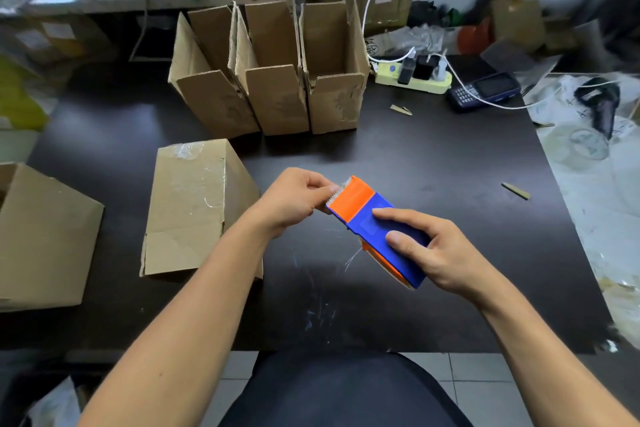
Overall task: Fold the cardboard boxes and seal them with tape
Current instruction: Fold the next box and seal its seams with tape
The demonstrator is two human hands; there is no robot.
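We work over a dark, scuffed worktop (398,163) — matte, with pale scratches near its front edge. At our far left a large closed cardboard carton (41,239) sits partly out of view. Just right of it lies a taped cardboard box (194,208) on its side, clear tape glinting and wrinkled across its upper face; its long axis runs away from us, and it lies just to the left of our left forearm. Behind it three open cardboard boxes (270,80) stand upright in a row, flaps raised, corrugated edges rough and a little torn.

In front of us, held above the worktop, is the tape dispenser (375,225) — smooth blue plastic body, orange front, a serrated cutting edge at its far-left tip. Its long axis runs from near right to far left, so the toothed end points toward the left hand. Our right hand (436,250) grips the blue body from the right, thumb across the top, fingers curled round it. Our left hand (294,198) is closed, its fingertips (332,189) pinching at the serrated edge, apparently on the tape end, though the clear tape itself is too faint to see. We judge the next move to be a pull leftward toward the taped box.
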